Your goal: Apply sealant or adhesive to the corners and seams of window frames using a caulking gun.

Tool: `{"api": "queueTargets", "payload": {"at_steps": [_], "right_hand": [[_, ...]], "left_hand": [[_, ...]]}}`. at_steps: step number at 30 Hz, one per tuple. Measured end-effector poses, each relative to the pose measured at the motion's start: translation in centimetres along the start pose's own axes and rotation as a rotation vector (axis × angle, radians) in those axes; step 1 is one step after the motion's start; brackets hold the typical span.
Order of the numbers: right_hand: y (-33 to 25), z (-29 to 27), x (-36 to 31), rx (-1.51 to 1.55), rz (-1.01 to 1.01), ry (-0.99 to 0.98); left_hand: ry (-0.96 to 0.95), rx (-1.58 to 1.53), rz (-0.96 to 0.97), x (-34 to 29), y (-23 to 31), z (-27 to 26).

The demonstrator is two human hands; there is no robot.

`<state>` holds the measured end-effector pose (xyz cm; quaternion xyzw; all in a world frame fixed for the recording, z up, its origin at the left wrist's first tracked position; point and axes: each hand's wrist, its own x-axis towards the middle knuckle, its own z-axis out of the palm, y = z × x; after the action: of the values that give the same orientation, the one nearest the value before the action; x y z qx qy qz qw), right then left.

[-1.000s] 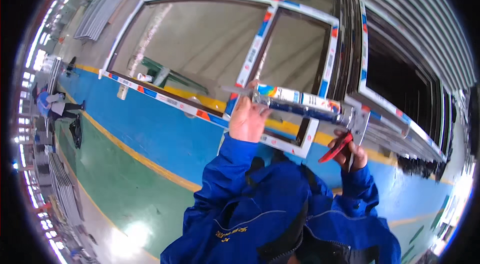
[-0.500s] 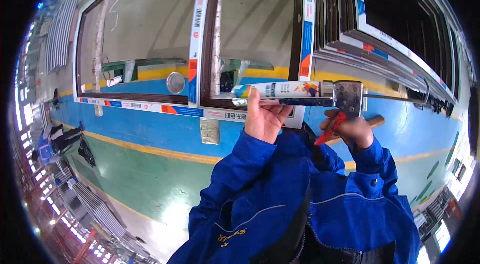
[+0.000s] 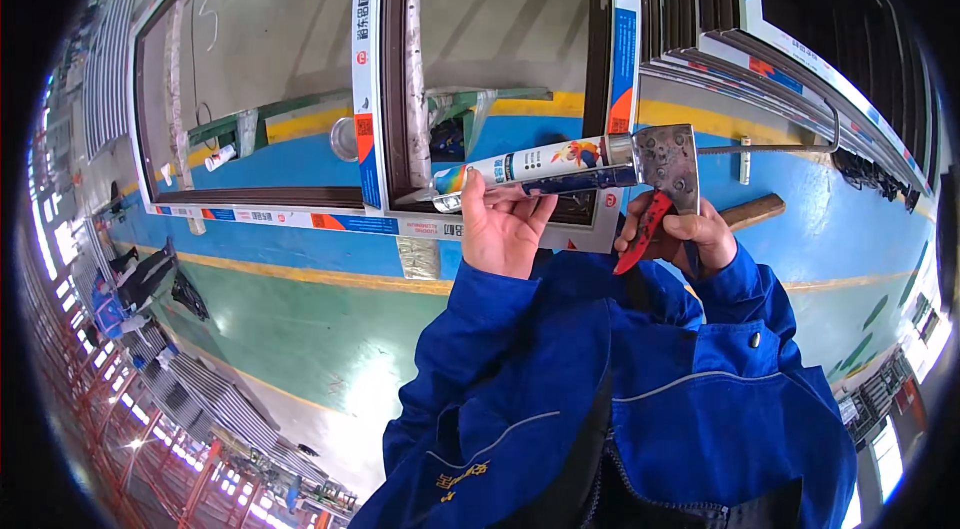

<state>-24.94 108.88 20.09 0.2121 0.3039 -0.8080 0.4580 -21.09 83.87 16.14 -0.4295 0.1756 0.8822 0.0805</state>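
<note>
A caulking gun lies almost level across both of my hands, loaded with a white printed sealant cartridge (image 3: 545, 161). My left hand (image 3: 505, 229) supports the front of the barrel from below, fingers curled under it and thumb up its near side. Its tapered nozzle (image 3: 415, 197) reaches the inner corner of a dark window frame (image 3: 330, 219) covered in printed protective film. Closed around the grip, my right hand (image 3: 700, 234) holds the red trigger (image 3: 648, 229) beneath the metal rear plate (image 3: 668, 164). A long notched rod (image 3: 770, 148) sticks out behind, ending in a hook.
Several dark frames (image 3: 710, 49) stand stacked at the right. A brown wooden piece (image 3: 755, 213) shows beyond my right hand. Through the frame I see a round metal tin (image 3: 344, 140), a white cartridge (image 3: 219, 159) and a green support (image 3: 270, 119). A person (image 3: 115, 309) is far left.
The gun has moved left and slightly up, its nozzle end tilting down toward the frame corner. Both hands travelled with it, and the right hand's fingers show more sharply at the red trigger.
</note>
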Motion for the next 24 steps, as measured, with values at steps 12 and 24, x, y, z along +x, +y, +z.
{"api": "queueTargets", "payload": {"at_steps": [12,24], "right_hand": [[-0.4,-0.9,1.1,-0.07,0.005,0.003],[-0.5,-1.1,1.8,-0.033,0.056,0.031]], "left_hand": [[-0.01,0.015,-0.005,0.3,0.0,-0.4],[0.077,0.001,0.044,0.4,0.1,0.3]]}}
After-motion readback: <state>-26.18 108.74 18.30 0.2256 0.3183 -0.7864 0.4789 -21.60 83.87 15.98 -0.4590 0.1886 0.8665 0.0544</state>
